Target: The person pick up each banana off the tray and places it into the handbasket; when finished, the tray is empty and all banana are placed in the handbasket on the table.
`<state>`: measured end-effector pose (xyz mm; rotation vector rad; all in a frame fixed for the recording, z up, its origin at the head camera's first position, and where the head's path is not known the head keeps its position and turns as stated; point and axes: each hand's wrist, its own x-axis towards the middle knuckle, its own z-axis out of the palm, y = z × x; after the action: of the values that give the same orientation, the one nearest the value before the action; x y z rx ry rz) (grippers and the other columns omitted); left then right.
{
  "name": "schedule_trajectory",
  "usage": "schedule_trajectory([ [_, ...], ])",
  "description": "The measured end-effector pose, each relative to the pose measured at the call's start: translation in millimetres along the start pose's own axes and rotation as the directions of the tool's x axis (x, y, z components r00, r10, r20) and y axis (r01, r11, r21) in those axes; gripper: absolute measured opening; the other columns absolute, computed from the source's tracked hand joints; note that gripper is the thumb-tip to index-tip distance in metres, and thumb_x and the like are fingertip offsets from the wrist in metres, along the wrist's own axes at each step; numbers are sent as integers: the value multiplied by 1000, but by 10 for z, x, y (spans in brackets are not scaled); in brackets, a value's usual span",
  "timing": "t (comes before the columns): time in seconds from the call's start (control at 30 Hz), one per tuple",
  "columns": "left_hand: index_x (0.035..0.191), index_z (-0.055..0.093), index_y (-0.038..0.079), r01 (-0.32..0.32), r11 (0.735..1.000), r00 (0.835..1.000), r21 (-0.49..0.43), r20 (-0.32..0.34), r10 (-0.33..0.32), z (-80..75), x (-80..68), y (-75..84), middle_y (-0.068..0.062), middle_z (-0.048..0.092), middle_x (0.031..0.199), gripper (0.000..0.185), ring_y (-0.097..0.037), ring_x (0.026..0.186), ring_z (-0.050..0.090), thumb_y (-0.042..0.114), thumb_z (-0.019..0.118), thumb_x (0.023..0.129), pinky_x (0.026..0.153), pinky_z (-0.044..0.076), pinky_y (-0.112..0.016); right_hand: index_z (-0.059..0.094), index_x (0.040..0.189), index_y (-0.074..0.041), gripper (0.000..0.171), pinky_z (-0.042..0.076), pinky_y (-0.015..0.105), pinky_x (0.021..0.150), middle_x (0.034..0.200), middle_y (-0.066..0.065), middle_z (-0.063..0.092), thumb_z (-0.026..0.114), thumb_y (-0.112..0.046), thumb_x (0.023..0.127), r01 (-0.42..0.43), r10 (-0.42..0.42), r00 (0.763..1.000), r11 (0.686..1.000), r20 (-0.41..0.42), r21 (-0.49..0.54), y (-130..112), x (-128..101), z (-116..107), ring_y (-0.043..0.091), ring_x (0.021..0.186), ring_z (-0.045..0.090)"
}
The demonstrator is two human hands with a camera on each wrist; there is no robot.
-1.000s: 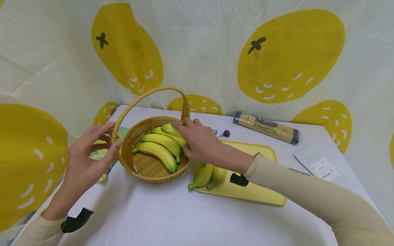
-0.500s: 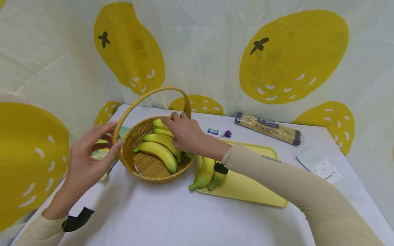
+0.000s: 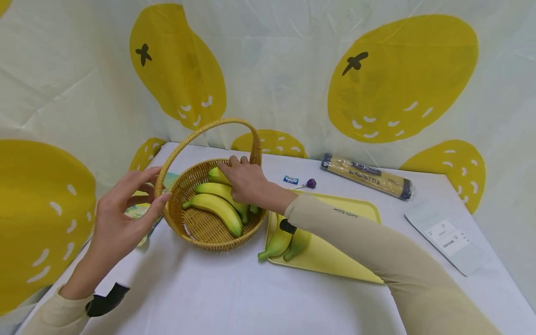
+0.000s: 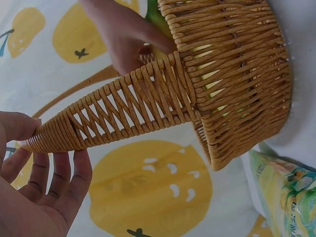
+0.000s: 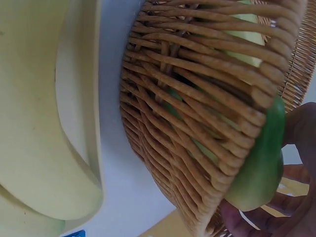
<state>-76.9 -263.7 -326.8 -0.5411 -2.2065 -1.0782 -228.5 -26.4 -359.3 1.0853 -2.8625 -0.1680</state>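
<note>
A wicker basket [image 3: 209, 244] with a tall handle [image 3: 201, 130] stands on the white table and holds three bananas [image 3: 217, 209]. My right hand [image 3: 244, 179] reaches in over the far rim and grips the rearmost banana [image 3: 215, 175]. In the right wrist view that greenish banana [image 5: 261, 168] lies against the basket wall [image 5: 197, 123] with my fingers [image 5: 298, 129] round it. My left hand [image 3: 125, 209] is spread at the basket's left side, fingertips touching the rim by the handle's foot. The left wrist view shows the handle [image 4: 123, 108] running just above my relaxed fingers [image 4: 59, 197].
A yellow tray [image 3: 335, 263] to the right of the basket carries two more bananas [image 3: 278, 242]. Behind it lie a spaghetti pack [image 3: 366, 176], a lollipop [image 3: 310, 182] and a small blue packet [image 3: 291, 179]. A grey pouch [image 3: 452, 237] sits far right, a colourful packet [image 3: 142, 215] under my left hand.
My right hand has carried the banana leftward and deeper toward the back of the basket. The left hand has stayed at the basket's side.
</note>
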Motion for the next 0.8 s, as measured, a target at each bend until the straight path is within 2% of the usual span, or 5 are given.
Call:
schedule_trajectory([
  [0.23,143,66,4,-4,1000,1000,-3,2,4,-3,-7,-6,-6,65,106,74,-8,94,62,-24,81,76,82,55,-11,42,162,-20,67,52,35,53,137,14,53,60,-15,97,1,-1,1000,1000,-9,12,-10,-25,4,27,96,52],
  [0.43,142,66,4,-4,1000,1000,-5,-1,4,-7,0,-13,-6,65,107,73,-9,94,62,-24,81,76,82,54,-11,45,160,-21,64,54,37,54,139,11,54,58,-18,98,12,-10,998,999,-60,35,39,-129,-77,30,109,57],
  [0.8,144,66,5,5,1000,1000,-6,11,-5,-13,8,6,-6,65,106,71,-10,94,62,-21,79,79,82,55,-12,53,156,-17,61,51,36,52,136,10,58,59,-12,96,25,4,986,985,-165,170,307,-408,-288,29,111,57],
])
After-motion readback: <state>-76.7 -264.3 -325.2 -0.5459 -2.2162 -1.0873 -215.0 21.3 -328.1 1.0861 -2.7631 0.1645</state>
